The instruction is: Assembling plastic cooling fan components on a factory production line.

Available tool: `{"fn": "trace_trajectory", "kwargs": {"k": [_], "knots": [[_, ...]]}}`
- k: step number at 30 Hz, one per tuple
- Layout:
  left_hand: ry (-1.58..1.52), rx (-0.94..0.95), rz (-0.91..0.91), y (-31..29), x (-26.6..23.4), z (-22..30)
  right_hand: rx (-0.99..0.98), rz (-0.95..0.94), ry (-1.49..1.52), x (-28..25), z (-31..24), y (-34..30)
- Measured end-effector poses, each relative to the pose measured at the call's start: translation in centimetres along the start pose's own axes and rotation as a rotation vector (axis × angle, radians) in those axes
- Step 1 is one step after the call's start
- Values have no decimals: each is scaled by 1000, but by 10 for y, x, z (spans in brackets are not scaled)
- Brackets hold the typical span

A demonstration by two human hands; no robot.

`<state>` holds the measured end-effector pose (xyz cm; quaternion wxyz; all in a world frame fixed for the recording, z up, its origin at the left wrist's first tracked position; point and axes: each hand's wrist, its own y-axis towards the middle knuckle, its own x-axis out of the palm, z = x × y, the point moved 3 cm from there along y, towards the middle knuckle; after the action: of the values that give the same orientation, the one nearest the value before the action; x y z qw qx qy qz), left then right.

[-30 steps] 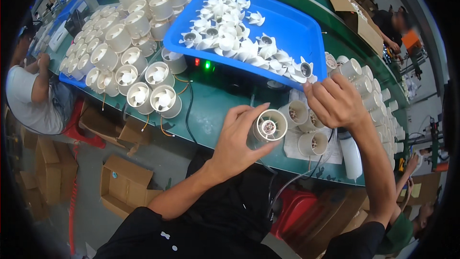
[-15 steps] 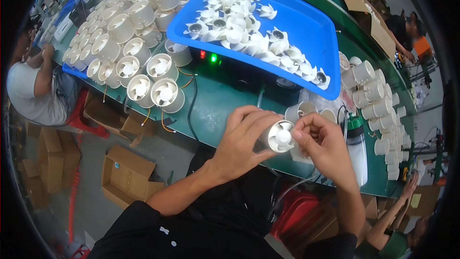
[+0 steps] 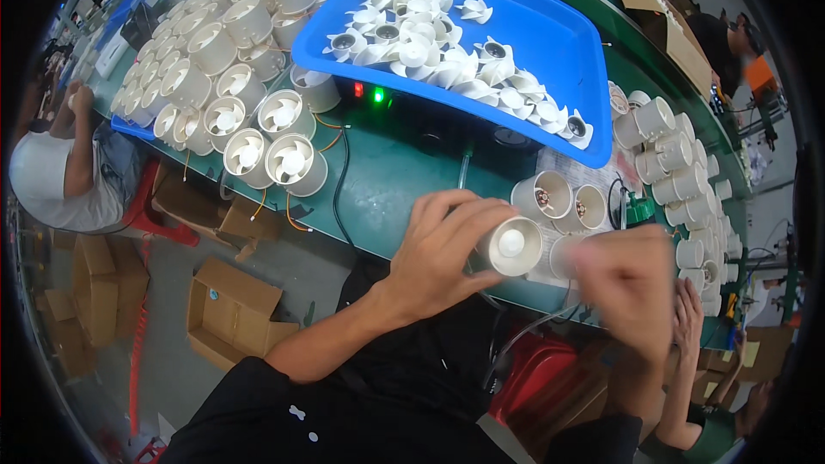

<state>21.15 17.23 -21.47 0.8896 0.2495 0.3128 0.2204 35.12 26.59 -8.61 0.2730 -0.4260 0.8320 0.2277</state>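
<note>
My left hand [image 3: 443,245] is wrapped round a white cylindrical fan housing [image 3: 534,259], its mouth turned up toward me. Inside, a round white hub [image 3: 511,243] shows at the centre, and the blades about it are a smooth blur. My right hand [image 3: 626,288] is off the housing, to its right, smeared by motion with its fingers unclear. Just beyond the hands stand white housings [image 3: 543,195] with copper-coloured windings visible inside. Part of another white cylinder [image 3: 563,256] shows between my hands.
A blue tray [image 3: 550,43] of loose white fan impellers [image 3: 421,43] rests over a dark box with red and green lights. Housings [image 3: 292,159] with fans and wires crowd the left; more cylinders [image 3: 679,155] are stacked right. Another person's hand [image 3: 687,314] reaches in at the right.
My right hand has left the fan housing and moved right and slightly down. The blades, distinct before, are now blurred. At the right, another person's hand has come up beside the stacked cylinders.
</note>
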Motion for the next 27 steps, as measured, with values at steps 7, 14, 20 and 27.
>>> {"fn": "trace_trajectory", "kwargs": {"k": [7,14,20,27], "knots": [[72,-26,24,1,-2,2,18,3,-158,3,-3,4],[96,49,2,-5,7,3,123,-253,-408,14,11,-6],[29,38,25,-8,6,2,88,-126,-306,30,3,-2],[-3,22,56,-7,8,2,-89,113,-429,8,-7,-22]]}}
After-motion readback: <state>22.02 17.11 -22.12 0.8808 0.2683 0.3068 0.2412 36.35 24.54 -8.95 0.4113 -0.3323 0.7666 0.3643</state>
